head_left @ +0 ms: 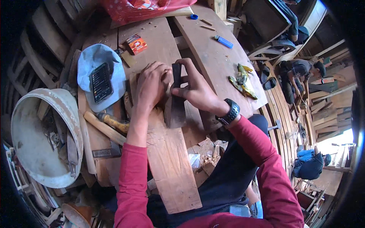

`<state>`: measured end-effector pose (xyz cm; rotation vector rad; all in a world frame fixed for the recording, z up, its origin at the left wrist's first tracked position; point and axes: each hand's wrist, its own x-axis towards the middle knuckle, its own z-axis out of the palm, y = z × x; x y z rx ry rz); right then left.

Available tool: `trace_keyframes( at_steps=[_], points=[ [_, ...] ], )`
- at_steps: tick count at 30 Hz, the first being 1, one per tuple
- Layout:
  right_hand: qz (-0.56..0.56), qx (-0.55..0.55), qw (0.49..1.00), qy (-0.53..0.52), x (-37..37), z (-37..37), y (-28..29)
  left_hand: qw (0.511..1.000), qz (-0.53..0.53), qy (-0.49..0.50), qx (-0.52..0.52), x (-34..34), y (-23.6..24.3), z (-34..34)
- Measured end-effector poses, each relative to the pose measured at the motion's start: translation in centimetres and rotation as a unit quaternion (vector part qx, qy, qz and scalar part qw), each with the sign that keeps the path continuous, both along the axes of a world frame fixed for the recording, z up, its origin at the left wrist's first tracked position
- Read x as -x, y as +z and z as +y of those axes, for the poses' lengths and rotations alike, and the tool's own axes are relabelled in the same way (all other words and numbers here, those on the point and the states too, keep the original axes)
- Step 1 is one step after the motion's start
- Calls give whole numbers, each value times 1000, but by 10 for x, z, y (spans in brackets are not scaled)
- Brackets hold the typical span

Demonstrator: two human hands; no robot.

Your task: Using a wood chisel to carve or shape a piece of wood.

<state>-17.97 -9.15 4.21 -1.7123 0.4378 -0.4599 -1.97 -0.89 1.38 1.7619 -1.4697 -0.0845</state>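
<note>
My right hand [190,87] grips a long dark flat piece [176,106] between thumb and fingers, holding it upright over a light wooden board [171,167]. Just left of it, my left hand [154,83] has curled fingers against the work; what they hold is mostly hidden. A pale cap [84,72] with a phone [100,81] on it lies to the left. A wooden-handled tool [110,129] lies below the cap. Beyond my hands are a small red box [137,43], a blue lighter [223,41] and a crumpled yellow-green peel or wrapper [243,81].
A large white bucket [47,98] holding odds and ends stands at the left. A red bag [144,7] sits at the top. Co-workers [291,74] [308,165] crouch at the right among stacked timber [323,117], near a pair of dark sandals [266,76].
</note>
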Motion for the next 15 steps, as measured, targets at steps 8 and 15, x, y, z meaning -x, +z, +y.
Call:
trace_keyframes(
  at_steps=[8,15],
  points=[
    [-3,14,1000,1,5,1,-2,1000,-14,15,-13,4,1,-1],
    [96,53,986,122,10,50,10,1000,0,22,-10,-19,-25,-5]
  ],
)
